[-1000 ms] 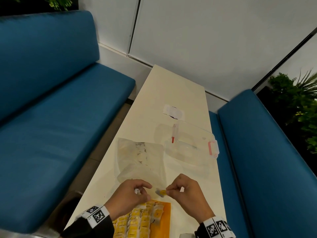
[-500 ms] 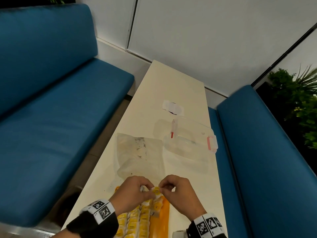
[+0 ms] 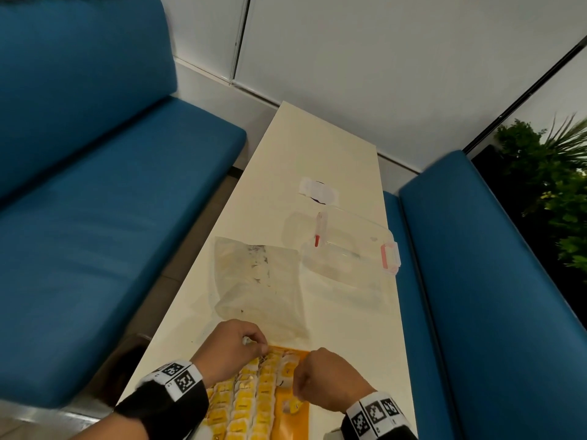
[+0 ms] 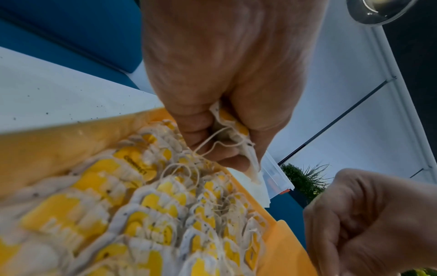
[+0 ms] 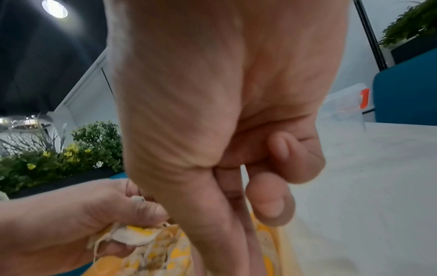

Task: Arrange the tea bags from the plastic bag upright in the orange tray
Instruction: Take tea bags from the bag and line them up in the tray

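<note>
At the lower left of the head view, the left hand (image 3: 230,347) pinches one tea bag (image 4: 232,127), string dangling, over the far end of the orange tray (image 3: 290,420), probably to slot it upright into the packed rows of tea bags (image 3: 251,395). Just right, the right hand (image 3: 320,381) hovers curled over the tray's bare strip; I cannot tell if it holds anything. Above them, mid-frame, lies the flattened plastic bag (image 3: 257,284), seemingly emptied, and further right a clear lidded box (image 3: 352,249).
</note>
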A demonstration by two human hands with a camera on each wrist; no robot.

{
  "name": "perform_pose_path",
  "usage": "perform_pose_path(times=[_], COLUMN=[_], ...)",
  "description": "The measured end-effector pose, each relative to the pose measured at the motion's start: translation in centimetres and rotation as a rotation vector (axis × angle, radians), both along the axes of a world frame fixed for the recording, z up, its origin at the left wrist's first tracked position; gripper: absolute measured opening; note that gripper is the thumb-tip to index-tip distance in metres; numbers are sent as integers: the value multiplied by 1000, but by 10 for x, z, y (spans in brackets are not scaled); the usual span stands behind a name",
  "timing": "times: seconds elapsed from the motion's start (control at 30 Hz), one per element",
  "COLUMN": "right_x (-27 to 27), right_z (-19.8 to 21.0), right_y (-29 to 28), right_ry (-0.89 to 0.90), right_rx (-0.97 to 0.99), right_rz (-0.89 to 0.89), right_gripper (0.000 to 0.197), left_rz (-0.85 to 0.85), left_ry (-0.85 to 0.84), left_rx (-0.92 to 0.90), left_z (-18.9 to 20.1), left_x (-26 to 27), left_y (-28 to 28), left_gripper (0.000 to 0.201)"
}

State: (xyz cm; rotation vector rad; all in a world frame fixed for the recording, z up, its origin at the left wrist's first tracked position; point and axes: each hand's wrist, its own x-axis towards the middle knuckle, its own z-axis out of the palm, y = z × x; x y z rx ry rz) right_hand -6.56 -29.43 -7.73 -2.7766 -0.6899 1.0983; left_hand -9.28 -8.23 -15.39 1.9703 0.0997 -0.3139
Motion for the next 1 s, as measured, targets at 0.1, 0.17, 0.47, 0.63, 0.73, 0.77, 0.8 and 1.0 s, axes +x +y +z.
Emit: perform_pose_path(times=[0.1, 0.17, 0.47, 0.63, 0.73, 0.77, 0.8, 1.0], right_x=[1, 1, -3, -5, -7, -8, -10, -11], right_z=[-14, -24, -49, -52, -53, -53, -54, -44], right_y=[5, 8, 6, 6, 6, 6, 7, 8], right_ry=[-33, -106, -313, -357, -354, -356, -360, -394], right_rx=[-78, -110, -145, -111, -82, -81, -81, -47], right_rz=[17, 0, -132, -223, -278, -284, -288, -291], right_gripper=[26, 27, 29, 30, 30, 30, 29, 29], left_rz=[-8, -6, -4, 0, 3, 5, 5, 103], left_ry=[-3, -12, -21, -28, -21, -15, -9, -4], left_rx=[-13, -18, -43, -50, -60, -66, -73, -178], left_z=[-1, -2, -7, -5, -5, -5, -4, 3], left_x=[1, 1, -2, -2, -3, -3, -3, -6], left_y=[1, 1, 5, 5, 4, 4, 4, 5], left_gripper=[7, 7, 7, 6, 7, 7, 7, 8])
